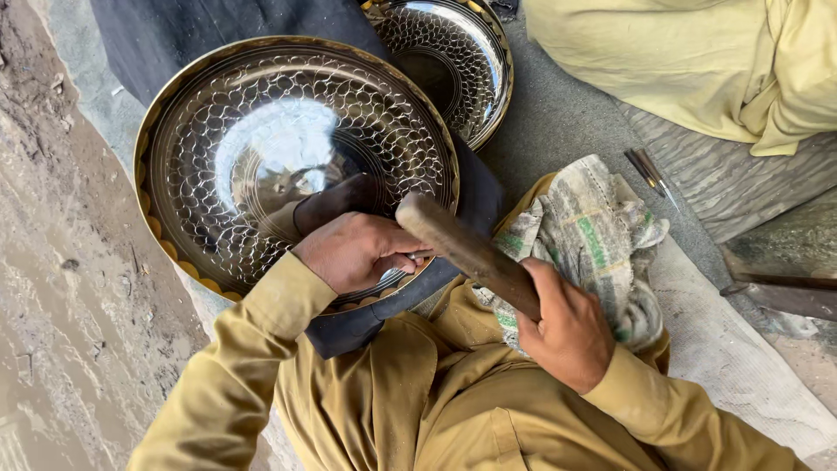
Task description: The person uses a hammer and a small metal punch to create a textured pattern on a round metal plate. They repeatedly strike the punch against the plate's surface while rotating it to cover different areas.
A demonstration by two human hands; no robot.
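A large round shiny metal tray (pixel 261 113) with a scale pattern and a brass-coloured rim lies in front of me on a dark cloth. My left hand (pixel 353 251) rests on its near rim, fingers pinched around a small metal tool whose tip is hidden. My right hand (pixel 567 331) grips the wooden handle of a hammer (pixel 466 251); the head end points toward my left hand, just above the tray's rim. Both sleeves are mustard yellow.
A second patterned metal tray (pixel 453 52) lies behind the first. A crumpled printed cloth (pixel 602 235) rests on my right knee. Thin metal tools (pixel 649 170) lie on a grey mat. Another person's yellow garment (pixel 697 61) is at top right. Muddy ground at left.
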